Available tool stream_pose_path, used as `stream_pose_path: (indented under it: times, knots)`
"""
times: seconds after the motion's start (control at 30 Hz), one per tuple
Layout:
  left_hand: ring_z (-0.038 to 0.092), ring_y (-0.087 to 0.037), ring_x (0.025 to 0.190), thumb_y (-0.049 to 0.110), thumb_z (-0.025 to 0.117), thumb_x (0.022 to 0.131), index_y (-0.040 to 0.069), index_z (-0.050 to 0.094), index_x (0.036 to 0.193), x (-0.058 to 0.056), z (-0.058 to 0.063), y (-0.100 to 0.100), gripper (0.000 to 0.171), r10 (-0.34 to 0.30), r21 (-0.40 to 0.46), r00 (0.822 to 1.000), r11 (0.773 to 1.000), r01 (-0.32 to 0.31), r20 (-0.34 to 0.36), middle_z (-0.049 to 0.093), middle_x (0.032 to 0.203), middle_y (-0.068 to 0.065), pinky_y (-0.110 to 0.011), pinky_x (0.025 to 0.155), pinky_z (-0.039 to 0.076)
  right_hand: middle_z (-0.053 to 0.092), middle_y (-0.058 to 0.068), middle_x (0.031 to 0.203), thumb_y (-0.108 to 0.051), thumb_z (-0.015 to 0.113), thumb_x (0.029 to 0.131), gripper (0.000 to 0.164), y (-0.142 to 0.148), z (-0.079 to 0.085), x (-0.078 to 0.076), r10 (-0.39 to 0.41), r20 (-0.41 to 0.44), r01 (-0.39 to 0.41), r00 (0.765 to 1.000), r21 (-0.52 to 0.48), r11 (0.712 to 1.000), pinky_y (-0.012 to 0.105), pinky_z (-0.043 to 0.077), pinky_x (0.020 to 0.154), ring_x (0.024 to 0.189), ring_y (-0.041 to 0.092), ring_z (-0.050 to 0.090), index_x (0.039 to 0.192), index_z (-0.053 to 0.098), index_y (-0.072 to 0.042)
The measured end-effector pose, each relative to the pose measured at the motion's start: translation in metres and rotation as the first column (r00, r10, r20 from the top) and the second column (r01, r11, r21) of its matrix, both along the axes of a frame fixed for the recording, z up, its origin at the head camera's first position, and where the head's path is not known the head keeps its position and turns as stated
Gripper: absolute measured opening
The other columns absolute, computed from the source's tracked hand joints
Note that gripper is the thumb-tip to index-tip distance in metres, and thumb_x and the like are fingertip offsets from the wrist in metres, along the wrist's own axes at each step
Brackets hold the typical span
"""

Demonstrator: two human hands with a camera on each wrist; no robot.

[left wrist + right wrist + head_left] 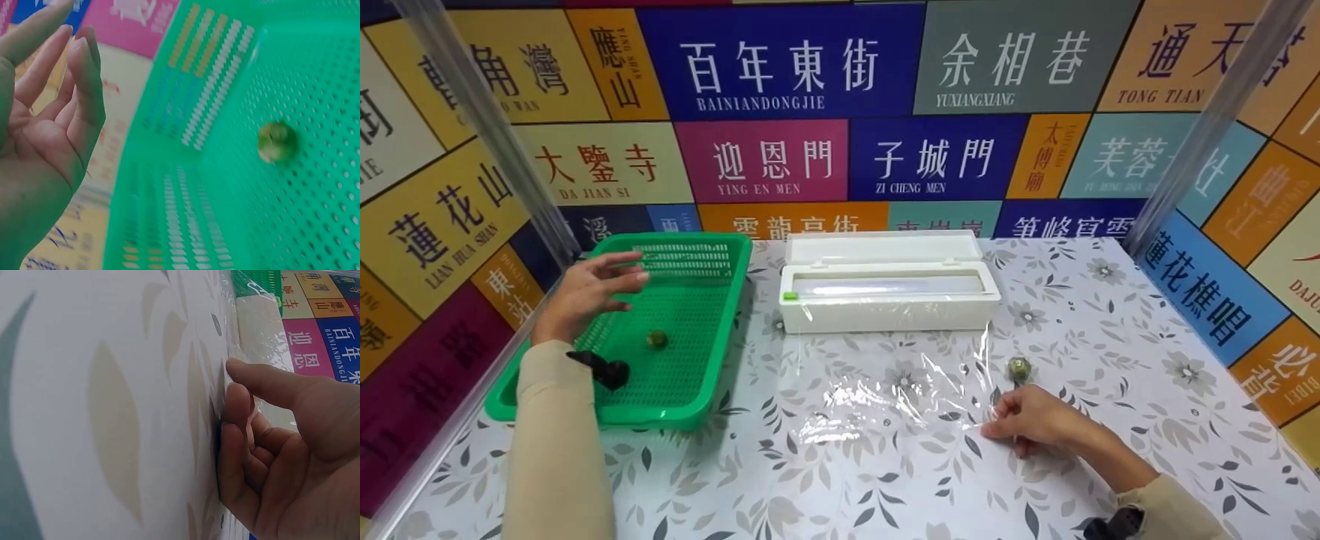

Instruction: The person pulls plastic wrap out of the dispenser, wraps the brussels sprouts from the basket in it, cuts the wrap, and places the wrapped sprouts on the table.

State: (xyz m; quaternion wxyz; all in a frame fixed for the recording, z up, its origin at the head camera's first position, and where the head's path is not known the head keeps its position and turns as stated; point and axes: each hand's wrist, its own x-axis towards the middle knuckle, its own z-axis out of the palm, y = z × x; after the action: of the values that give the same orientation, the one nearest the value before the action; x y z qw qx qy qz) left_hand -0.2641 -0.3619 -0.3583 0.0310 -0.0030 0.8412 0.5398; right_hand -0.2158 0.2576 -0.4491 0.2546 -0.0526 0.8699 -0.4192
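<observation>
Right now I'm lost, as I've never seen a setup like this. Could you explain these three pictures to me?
There's no robot here, just a person's bare hands. The wide picture looks down from the person's head; the other two come from the left and right wrists.

On the floral tabletop are a green basket with a small round item inside, a white box with clear film drawn out in front, and another round item beyond the right hand.

The left hand, by the basket, holds nothing. The right hand's fingers are at the film's edge; I can't tell whether they pinch it.
</observation>
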Motion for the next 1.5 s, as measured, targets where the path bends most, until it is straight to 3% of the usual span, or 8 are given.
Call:
stream_pose_path:
  times: [0.23, 0.4, 0.67, 0.8, 1.0, 1.13, 1.27, 1.5]
  knots:
    - [0.063, 0.002, 0.104, 0.051, 0.067, 0.092, 0.012, 0.037, 0.154, -0.003, -0.016, -0.007, 0.079, 0.031, -0.052, 0.990, 0.998, -0.024, 0.135, 0.050, 0.146, -0.011, -0.033, 0.094, 0.058, 0.056, -0.002, 0.066, -0.023, 0.081, 0.084, 0.026, 0.000, 0.000, -0.002, 0.016, -0.017, -0.016, 1.000, -0.005, 1.000, 0.018, 0.044, 0.045, 0.047, 0.008, 0.054, 0.083, 0.062, -0.005]
    - [0.064, -0.008, 0.109, 0.050, 0.069, 0.091, 0.010, 0.040, 0.153, -0.005, -0.019, -0.007, 0.080, 0.097, -0.065, 0.967, 0.994, -0.084, 0.235, 0.058, 0.139, -0.003, -0.032, 0.093, 0.059, 0.056, -0.004, 0.062, -0.024, 0.080, 0.085, 0.028, 0.003, 0.000, -0.001, 0.034, -0.037, -0.034, 0.999, -0.016, 0.999, 0.017, 0.043, 0.044, 0.046, 0.007, 0.055, 0.082, 0.063, -0.002]
    - [0.067, -0.014, 0.113, 0.041, 0.070, 0.093, 0.005, 0.035, 0.154, -0.007, -0.025, -0.009, 0.079, 0.082, -0.046, 0.930, 0.996, -0.070, 0.357, 0.063, 0.104, 0.019, -0.034, 0.099, 0.056, 0.057, -0.003, 0.063, -0.024, 0.082, 0.083, 0.027, 0.004, -0.002, -0.001, 0.018, -0.031, -0.018, 0.999, -0.011, 1.000, 0.017, 0.043, 0.044, 0.046, 0.007, 0.055, 0.081, 0.063, -0.004]
    - [0.066, -0.015, 0.115, 0.039, 0.072, 0.092, 0.004, 0.034, 0.154, -0.010, -0.029, -0.009, 0.081, 0.080, -0.029, 0.918, 0.997, -0.075, 0.389, 0.065, 0.130, -0.003, -0.035, 0.101, 0.055, 0.057, -0.003, 0.064, -0.023, 0.081, 0.083, 0.026, 0.005, -0.003, -0.001, 0.009, -0.024, -0.009, 1.000, -0.016, 1.000, 0.017, 0.043, 0.044, 0.046, 0.006, 0.054, 0.083, 0.063, -0.004]
    - [0.069, -0.006, 0.090, 0.038, 0.072, 0.092, 0.003, 0.034, 0.154, -0.017, -0.038, -0.005, 0.081, 0.090, -0.093, 0.889, 0.994, -0.054, 0.450, 0.039, 0.156, -0.025, -0.030, 0.084, 0.056, 0.056, -0.004, 0.062, -0.023, 0.081, 0.084, 0.026, 0.005, -0.003, 0.000, 0.013, -0.023, -0.013, 1.000, -0.025, 1.000, 0.017, 0.042, 0.043, 0.044, 0.006, 0.054, 0.083, 0.064, -0.003]
    - [0.069, -0.011, 0.083, 0.037, 0.072, 0.091, 0.003, 0.043, 0.149, -0.019, -0.046, 0.002, 0.073, 0.121, -0.169, 0.858, 0.985, -0.041, 0.499, 0.061, 0.132, -0.024, -0.034, 0.078, 0.057, 0.056, -0.004, 0.061, -0.023, 0.081, 0.083, 0.026, 0.005, -0.004, 0.002, 0.011, -0.026, -0.012, 1.000, -0.023, 1.000, 0.017, 0.042, 0.043, 0.044, 0.006, 0.054, 0.083, 0.064, -0.004]
    - [0.068, -0.012, 0.072, 0.032, 0.074, 0.090, 0.003, 0.060, 0.128, -0.020, -0.051, 0.009, 0.050, 0.169, -0.173, 0.834, 0.981, -0.090, 0.525, 0.072, 0.088, -0.003, -0.033, 0.071, 0.058, 0.056, -0.004, 0.060, -0.023, 0.082, 0.083, 0.026, 0.004, -0.002, 0.003, 0.006, -0.019, -0.006, 1.000, -0.023, 1.000, 0.017, 0.042, 0.044, 0.045, 0.006, 0.054, 0.082, 0.064, -0.004]
    - [0.071, -0.008, 0.070, 0.026, 0.072, 0.091, 0.002, 0.060, 0.129, -0.022, -0.044, 0.014, 0.046, 0.148, -0.089, 0.854, 0.989, -0.119, 0.499, 0.074, 0.079, 0.005, -0.030, 0.073, 0.059, 0.056, -0.004, 0.058, -0.022, 0.081, 0.083, 0.026, 0.003, 0.001, 0.002, 0.010, -0.024, -0.011, 1.000, -0.020, 1.000, 0.016, 0.042, 0.043, 0.044, 0.005, 0.054, 0.081, 0.063, -0.003]
